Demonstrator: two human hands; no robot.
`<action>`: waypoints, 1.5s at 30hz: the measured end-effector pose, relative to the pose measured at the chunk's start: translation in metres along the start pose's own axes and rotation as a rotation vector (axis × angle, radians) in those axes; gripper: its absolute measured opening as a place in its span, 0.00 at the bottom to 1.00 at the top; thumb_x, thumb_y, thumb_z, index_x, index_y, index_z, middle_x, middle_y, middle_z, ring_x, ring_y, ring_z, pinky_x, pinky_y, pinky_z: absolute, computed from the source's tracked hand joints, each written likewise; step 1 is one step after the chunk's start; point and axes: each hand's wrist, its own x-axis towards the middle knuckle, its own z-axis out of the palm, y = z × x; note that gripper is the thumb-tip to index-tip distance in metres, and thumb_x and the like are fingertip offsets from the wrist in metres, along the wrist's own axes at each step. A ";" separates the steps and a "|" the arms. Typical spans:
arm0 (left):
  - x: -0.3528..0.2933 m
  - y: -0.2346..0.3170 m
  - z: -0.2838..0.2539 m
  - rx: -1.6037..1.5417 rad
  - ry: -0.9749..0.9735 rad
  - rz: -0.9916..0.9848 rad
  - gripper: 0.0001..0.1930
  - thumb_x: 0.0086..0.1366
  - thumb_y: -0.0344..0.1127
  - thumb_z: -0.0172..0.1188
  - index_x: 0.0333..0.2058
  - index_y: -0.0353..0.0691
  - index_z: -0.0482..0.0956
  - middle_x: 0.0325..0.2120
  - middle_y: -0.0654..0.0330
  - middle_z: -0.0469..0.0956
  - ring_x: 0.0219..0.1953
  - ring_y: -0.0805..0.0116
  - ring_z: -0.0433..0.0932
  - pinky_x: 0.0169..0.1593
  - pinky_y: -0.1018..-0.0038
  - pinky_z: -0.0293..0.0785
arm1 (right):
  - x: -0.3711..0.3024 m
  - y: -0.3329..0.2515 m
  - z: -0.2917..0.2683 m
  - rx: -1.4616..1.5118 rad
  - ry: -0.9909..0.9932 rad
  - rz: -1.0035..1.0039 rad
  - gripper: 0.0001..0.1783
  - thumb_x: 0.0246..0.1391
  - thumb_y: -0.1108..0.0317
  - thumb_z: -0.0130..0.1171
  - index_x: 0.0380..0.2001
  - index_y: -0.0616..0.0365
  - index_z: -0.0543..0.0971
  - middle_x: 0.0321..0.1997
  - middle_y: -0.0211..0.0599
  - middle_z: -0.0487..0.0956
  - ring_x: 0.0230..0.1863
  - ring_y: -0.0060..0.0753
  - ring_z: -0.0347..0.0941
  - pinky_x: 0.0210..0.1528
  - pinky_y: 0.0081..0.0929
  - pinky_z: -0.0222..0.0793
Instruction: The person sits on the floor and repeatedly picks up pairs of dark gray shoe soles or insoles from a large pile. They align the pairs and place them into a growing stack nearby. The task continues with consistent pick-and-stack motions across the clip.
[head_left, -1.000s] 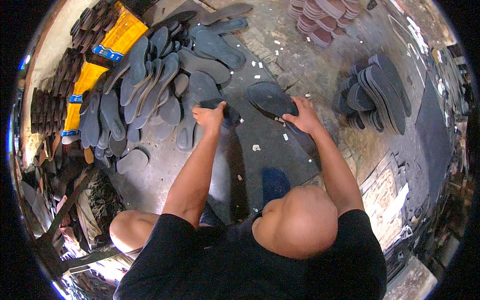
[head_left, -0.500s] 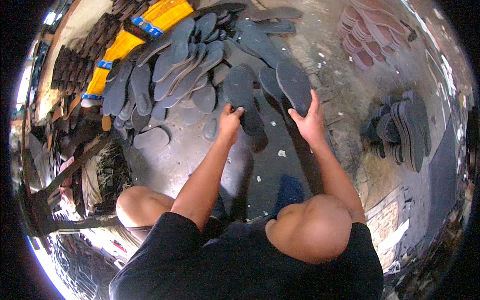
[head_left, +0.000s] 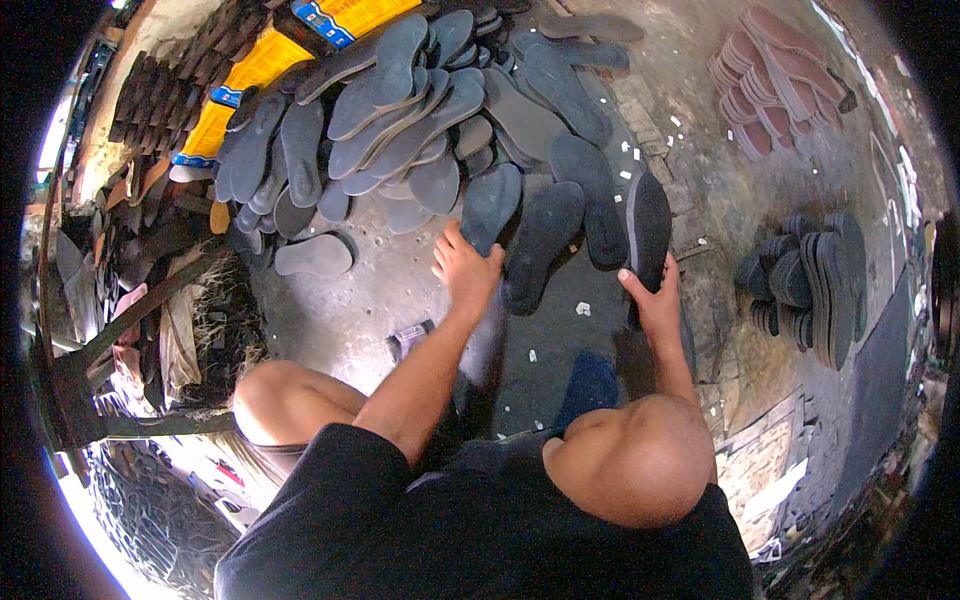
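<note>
My left hand point(head_left: 466, 280) is closed round the lower end of a grey-blue shoe sole point(head_left: 491, 203), fingers on one edge and thumb on the other. My right hand point(head_left: 655, 300) grips a thick black sole point(head_left: 650, 220), tilted so its side edge shows. Between the hands are two dark soles: a wide black sole point(head_left: 545, 240) and, farther off, a slimmer sole point(head_left: 590, 190). Beyond my left hand spreads a big heap of grey soles point(head_left: 400, 130), overlapping one another.
Reddish-brown soles point(head_left: 770, 85) are stacked at the far right, with dark stacked soles point(head_left: 825, 285) nearer. Yellow-and-blue packaging point(head_left: 260, 70) lies far left beside dark stacks point(head_left: 165, 105). A wooden bar point(head_left: 150, 320) crosses the left side. White scraps point(head_left: 583, 309) dot the floor.
My left hand has let go of a dark sole, which now lies between the hands, and holds a grey-blue one. The right hand's sole has turned edge-on and come nearer. The view has shifted slightly.
</note>
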 end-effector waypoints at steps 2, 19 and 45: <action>-0.027 0.017 0.010 -0.164 0.016 -0.008 0.39 0.58 0.48 0.69 0.65 0.47 0.64 0.54 0.44 0.68 0.58 0.42 0.67 0.59 0.46 0.63 | -0.006 0.001 0.000 -0.012 -0.008 0.011 0.50 0.50 0.59 0.79 0.69 0.69 0.63 0.66 0.48 0.73 0.65 0.41 0.70 0.68 0.36 0.64; -0.023 -0.006 0.006 0.029 0.071 -0.025 0.39 0.61 0.56 0.68 0.67 0.50 0.65 0.62 0.46 0.65 0.66 0.44 0.62 0.65 0.41 0.55 | -0.019 -0.014 0.000 -0.151 -0.079 -0.005 0.52 0.47 0.62 0.79 0.72 0.65 0.63 0.72 0.57 0.67 0.71 0.53 0.64 0.73 0.44 0.60; 0.206 -0.171 -0.144 -0.627 -0.146 -0.196 0.42 0.59 0.57 0.75 0.61 0.32 0.70 0.49 0.47 0.81 0.49 0.55 0.81 0.55 0.64 0.76 | 0.083 -0.257 0.269 -0.677 -0.963 -0.633 0.47 0.55 0.48 0.73 0.69 0.65 0.67 0.70 0.52 0.73 0.71 0.45 0.69 0.72 0.38 0.62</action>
